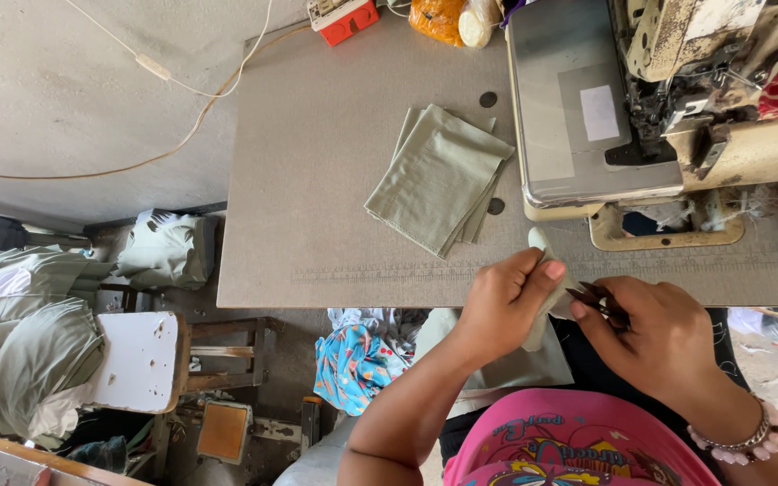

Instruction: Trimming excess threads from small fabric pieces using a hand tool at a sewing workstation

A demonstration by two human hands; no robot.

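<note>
Holding a small piece of pale green fabric [547,297] at the near edge of the desk [317,180], the left hand [497,306] has its fingers [547,268] pinched together on the cloth's upper part. The right hand [655,337] sits just beside it, its fingers closed around a small dark tool [601,301] (too small to identify – possibly thread snips) whose tip touches the fabric. A beaded bracelet [740,441] circles the right wrist.

Desk layout:
- A stack of cut pale green fabric pieces [438,180] lies flat near the centre, just left of the sewing machine [668,108].
- The machine occupies the right part of the desk, with a worn cream body and a grey flat cover.
- A red box [348,20] and an orange bag [438,18] rest at the far edge.

Below the desk edge, more pale green cloth [506,360] lies on the person's lap – above the pink shirt [578,445]. On the left, bundles of green garments [38,342] are piled on a white stool [141,360], and a colourful patterned cloth [353,360] lies on the floor.
</note>
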